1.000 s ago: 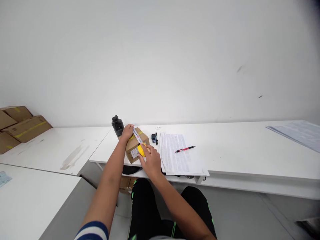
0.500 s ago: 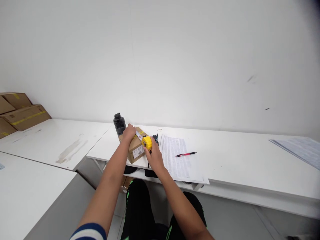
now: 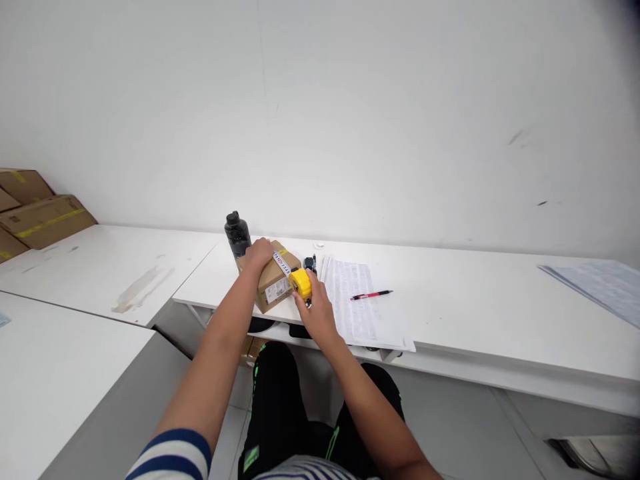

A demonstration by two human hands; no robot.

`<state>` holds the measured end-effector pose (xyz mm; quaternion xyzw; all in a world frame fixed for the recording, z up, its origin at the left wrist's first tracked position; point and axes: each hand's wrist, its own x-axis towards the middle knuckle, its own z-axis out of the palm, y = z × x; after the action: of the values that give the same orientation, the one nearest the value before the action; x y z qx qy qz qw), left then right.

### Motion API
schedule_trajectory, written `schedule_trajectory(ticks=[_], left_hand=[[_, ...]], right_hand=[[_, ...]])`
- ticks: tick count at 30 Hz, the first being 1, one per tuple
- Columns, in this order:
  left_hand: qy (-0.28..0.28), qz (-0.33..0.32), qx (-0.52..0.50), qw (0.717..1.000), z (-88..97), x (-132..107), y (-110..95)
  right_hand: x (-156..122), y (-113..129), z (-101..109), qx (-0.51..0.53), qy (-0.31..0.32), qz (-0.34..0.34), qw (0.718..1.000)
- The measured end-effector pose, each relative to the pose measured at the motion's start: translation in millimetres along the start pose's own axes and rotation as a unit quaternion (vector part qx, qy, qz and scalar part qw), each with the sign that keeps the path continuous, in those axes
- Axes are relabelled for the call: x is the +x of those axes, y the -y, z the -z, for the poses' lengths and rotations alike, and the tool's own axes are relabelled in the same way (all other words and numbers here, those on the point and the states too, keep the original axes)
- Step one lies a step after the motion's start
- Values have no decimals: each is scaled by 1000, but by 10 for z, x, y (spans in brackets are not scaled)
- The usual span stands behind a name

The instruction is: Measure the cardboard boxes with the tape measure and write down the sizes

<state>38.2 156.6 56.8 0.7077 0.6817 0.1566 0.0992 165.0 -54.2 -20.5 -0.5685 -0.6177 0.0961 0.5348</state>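
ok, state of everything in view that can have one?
Box: taped shut
Tape measure: blade out over box top
Left grip: on box at blade's end, closure unclear
Right grip: closed on tape measure
Bottle: upright, capped
Papers: flat
Pen: lying on papers, tip unclear
Left boxes: taped, stacked

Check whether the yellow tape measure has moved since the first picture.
Yes: judged against the papers on the desk, the yellow tape measure has shifted right, closer to their left edge.
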Motion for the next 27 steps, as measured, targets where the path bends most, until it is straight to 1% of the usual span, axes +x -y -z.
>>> schedule_trajectory(ticks=[3, 7, 10, 13, 15, 17, 20, 23, 25, 27], left_hand=[[12, -17, 24, 1000, 7, -14, -15], [16, -16, 42, 999, 18, -34, -30], [19, -19, 49, 998, 20, -43, -33], [21, -26, 51, 998, 24, -46, -31], [23, -27, 52, 998, 28, -47, -30], [27, -28, 54, 998, 32, -47, -30], [31, -30, 54, 998, 30, -46, -31], [30, -26, 53, 998, 21, -41, -30], [30, -23, 53, 998, 15, -37, -30], [29, -22, 53, 998, 12, -37, -33]], right_hand=[[-5, 9, -5, -4, -1, 3, 1000], [9, 10, -20, 14, -6, -5, 1000], [-11, -61, -77, 32, -1, -18, 999], [-65, -202, -185, 69, 11, -55, 996], [-91, -288, -256, 93, 6, -85, 992], [-85, -331, -302, 95, 2, -111, 989], [-25, -324, -329, 36, 34, -161, 986], [23, -328, -374, -64, 84, -219, 970], [11, -372, -435, -122, 97, -226, 962], [-33, -436, -510, -168, 89, -209, 959]])
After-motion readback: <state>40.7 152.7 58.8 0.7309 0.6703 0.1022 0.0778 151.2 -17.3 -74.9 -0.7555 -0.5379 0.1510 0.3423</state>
